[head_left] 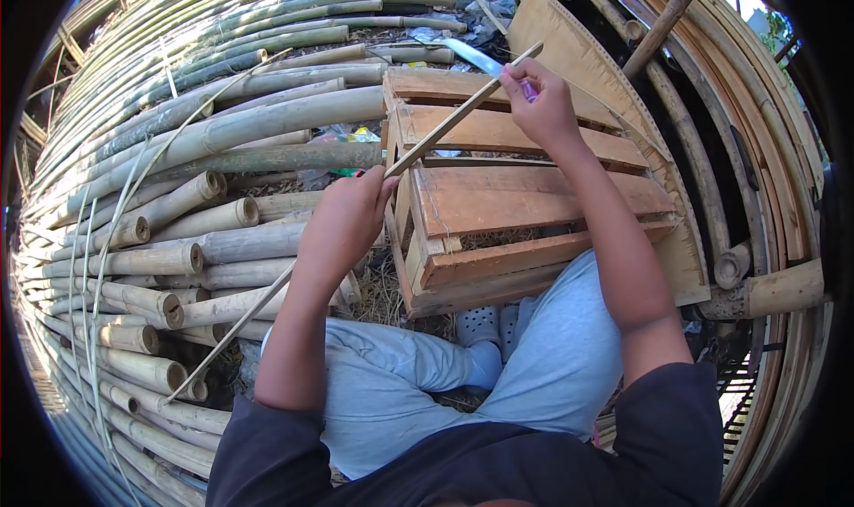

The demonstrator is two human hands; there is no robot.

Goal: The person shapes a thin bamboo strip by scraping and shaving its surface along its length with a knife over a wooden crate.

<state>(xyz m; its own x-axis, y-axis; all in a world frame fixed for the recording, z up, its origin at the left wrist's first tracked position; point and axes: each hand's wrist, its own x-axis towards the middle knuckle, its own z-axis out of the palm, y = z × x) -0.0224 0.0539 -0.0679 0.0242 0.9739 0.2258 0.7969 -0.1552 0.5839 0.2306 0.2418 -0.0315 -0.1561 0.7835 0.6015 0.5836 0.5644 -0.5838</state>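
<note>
A long thin bamboo strip (442,126) slants over a wooden crate (498,194), from the lower left up to the right. My left hand (347,213) is closed around it at the crate's left edge. Close to the strip's upper end is my right hand (540,104), its fingers wrapped round the purple handle of a knife (476,57). The knife's pale blade points up and left, beside the strip. Whether the blade touches the strip I cannot tell.
Bamboo poles (267,116) lie stacked on the left, with thin strips (95,267) across them. A curved plywood sheet (569,44) stands behind the crate. More poles and boards (747,89) run along the right. My legs (382,374) are below the crate.
</note>
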